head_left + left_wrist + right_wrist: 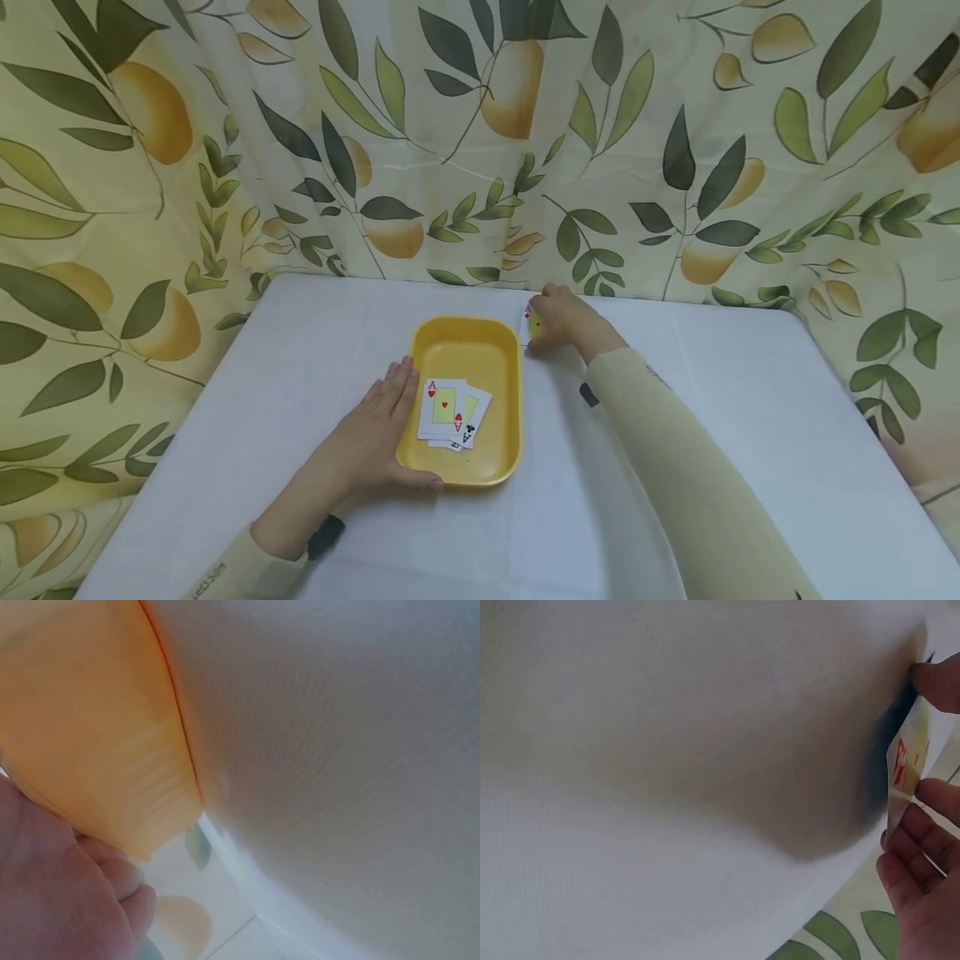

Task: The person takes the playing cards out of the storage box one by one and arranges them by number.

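Observation:
A yellow tray (465,333) lies on the white-covered table, with several playing cards (444,408) overlapping inside it; an ace of hearts is on top. My left hand (375,433) rests against the tray's left side, fingers extended along the wall and thumb at the near edge. In the left wrist view, the fingers of that hand (67,892) touch the tray's outer wall (97,735). Beyond the tray's far right corner, my right hand (566,321) pinches a playing card (526,327) by its edges. The right wrist view shows that card (901,765) bent between thumb and fingertips.
White cloth (315,342) covers the table, whose far edge meets a hanging curtain (465,167) printed with leaves and orange fruit. The same curtain runs down the left and right sides. Dark wrist straps (326,537) show below the sleeves.

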The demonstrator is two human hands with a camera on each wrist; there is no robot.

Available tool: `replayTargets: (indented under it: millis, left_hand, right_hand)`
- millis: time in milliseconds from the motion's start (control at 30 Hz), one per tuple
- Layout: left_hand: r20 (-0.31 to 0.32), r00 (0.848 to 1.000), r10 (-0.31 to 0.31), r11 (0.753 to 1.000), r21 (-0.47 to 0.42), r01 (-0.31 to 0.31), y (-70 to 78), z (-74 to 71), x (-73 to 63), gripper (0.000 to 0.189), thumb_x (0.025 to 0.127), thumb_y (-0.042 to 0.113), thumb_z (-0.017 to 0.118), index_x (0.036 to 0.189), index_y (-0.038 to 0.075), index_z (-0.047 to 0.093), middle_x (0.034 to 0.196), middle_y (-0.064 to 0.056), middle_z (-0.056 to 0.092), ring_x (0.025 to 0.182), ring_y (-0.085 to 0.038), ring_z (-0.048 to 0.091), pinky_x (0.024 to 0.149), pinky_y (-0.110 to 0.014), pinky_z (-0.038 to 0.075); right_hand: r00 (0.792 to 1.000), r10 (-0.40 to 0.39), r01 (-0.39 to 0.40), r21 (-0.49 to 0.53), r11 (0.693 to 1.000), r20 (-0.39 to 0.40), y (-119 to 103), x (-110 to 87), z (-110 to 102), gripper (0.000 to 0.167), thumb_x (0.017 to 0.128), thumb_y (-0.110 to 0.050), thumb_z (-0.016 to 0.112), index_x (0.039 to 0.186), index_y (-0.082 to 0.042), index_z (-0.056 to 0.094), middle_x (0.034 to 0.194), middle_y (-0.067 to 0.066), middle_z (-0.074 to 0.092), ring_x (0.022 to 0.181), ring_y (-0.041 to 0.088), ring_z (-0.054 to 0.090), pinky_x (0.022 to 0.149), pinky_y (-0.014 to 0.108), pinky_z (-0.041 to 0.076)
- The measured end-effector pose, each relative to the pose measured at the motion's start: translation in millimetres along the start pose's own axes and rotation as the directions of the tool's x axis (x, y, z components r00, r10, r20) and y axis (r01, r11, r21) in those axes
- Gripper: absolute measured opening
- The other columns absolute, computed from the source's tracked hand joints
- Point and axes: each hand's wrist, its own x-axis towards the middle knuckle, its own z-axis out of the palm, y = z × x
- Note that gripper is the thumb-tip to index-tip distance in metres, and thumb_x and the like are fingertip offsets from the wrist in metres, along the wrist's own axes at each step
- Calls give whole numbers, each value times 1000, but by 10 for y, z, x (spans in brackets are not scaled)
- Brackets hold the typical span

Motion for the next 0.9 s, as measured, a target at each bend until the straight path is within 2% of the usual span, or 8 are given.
replayTargets:
  millis: [100, 267, 467, 667, 767, 900]
  left_hand:
    - [-8, 1000, 8, 1000, 7, -8, 8, 6, -3, 146, 60, 96, 55, 159, -1, 10, 168, -15, -1, 155, -30, 4, 124, -45, 20]
    - [-10, 1000, 7, 1000, 13, -7, 17, -12, -14, 145, 60, 96, 54, 159, 0, 8, 168, -15, -1, 155, -29, 5, 124, -44, 20]
    - [-2, 1000, -6, 1000, 1, 6, 22, -21, -22, 146, 60, 97, 52, 159, 0, 9, 168, -14, -2, 155, -28, 3, 124, -44, 19]
    - [4, 1000, -12, 1000, 0, 12, 26, -10, -29, 146, 60, 97, 53, 158, -1, 10, 168, -16, -1, 155, -30, 6, 124, -46, 20]
    - [19, 1000, -17, 1000, -4, 17, 29, -9, -19, 146, 60, 97, 53, 159, -1, 8, 168, -15, -2, 155, -30, 4, 124, -46, 19]
    - [34, 999, -24, 1000, -4, 24, 32, -26, 4, 145, 60, 98, 51, 159, 2, 5, 168, -13, -4, 155, -27, 0, 124, -45, 17]
  right_hand:
    - [1000, 14, -14, 19, 1000, 20, 21, 2, 33, 81, 73, -40, 81, 143, -9, 52, 136, 16, 46, 120, 33, 42, 103, 50, 45]
    - [1000, 4, -4, 13, 1000, 9, 49, 0, 64, 81, 76, -41, 75, 145, -8, 49, 139, 16, 45, 118, 33, 42, 100, 51, 46]
    - [994, -20, 19, -9, 1000, -111, 33, -117, -1, 86, 79, -49, 68, 149, -6, 43, 146, 17, 42, 129, 38, 41, 107, 55, 43]
    - [965, -79, 100, 73, 992, -249, -195, -427, -188, 91, 80, -56, 67, 153, -10, 39, 152, 17, 39, 140, 38, 35, 112, 57, 37]
    - [943, -153, 167, 22, 986, -294, -398, -614, -215, 95, 78, -63, 67, 153, -12, 38, 153, 15, 39, 140, 36, 36, 113, 55, 38]
    - [906, -276, 266, -74, 961, -320, -683, -813, -139, 97, 78, -69, 64, 152, -11, 39, 150, 13, 42, 137, 33, 40, 115, 50, 37]
